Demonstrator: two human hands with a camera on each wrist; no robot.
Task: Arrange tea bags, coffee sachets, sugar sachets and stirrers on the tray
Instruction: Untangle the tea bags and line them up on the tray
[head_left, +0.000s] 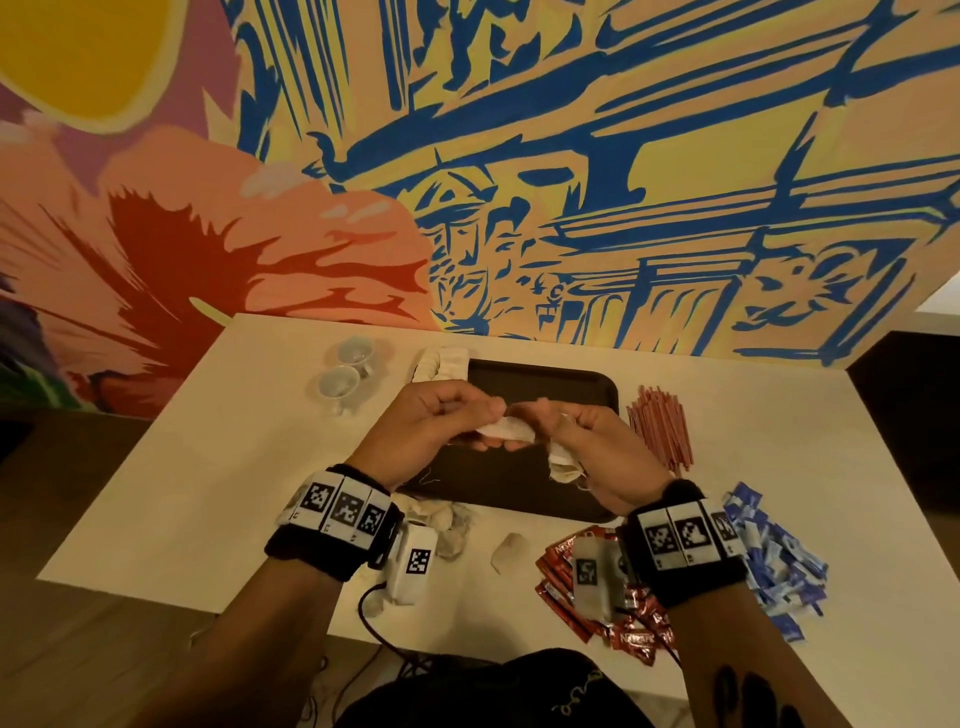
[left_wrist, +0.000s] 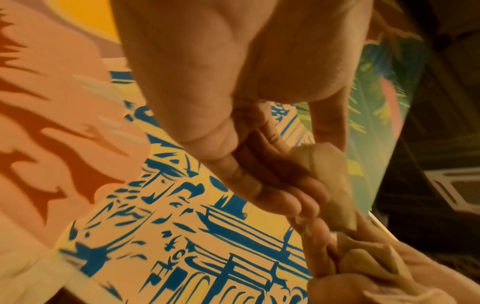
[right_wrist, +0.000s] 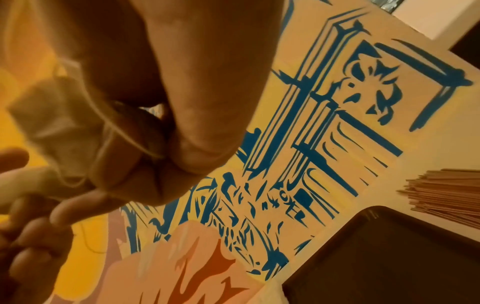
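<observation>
At frame centre, the left hand (head_left: 415, 426) and right hand (head_left: 587, 441) pinch white tea bags (head_left: 506, 431) between curled fingers, above the dark tray (head_left: 545, 379). Stirrers (head_left: 660, 431) lie just right of the tray; coffee sachets (head_left: 613, 618) and sugar sachets (head_left: 774, 561) at lower right. Bare table (head_left: 208, 467) extends left.
</observation>
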